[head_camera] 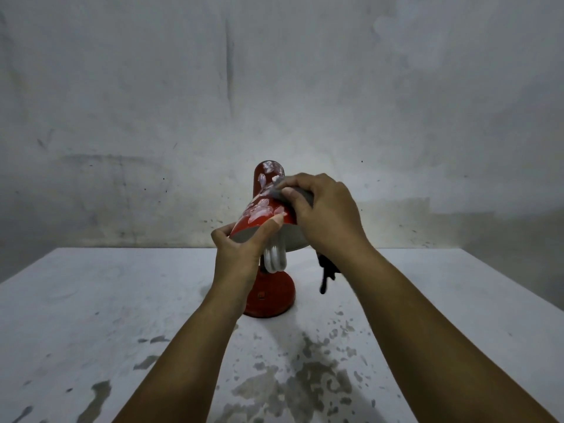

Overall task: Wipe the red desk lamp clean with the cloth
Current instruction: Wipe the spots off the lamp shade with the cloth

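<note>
The red desk lamp [263,206] stands on its round red base [271,297] in the middle of the table, its shade smeared with white patches. A white coiled bulb [275,260] hangs out of the shade's open mouth. My left hand [241,248] grips the shade's lower rim, thumb on the red surface. My right hand [323,209] presses a grey cloth [282,190] against the right side of the shade. A dark end of the cloth [326,277] dangles below my right wrist.
The white table [91,315] is worn, with grey chipped patches near the front. Its far edge meets a stained grey wall [274,87] just behind the lamp.
</note>
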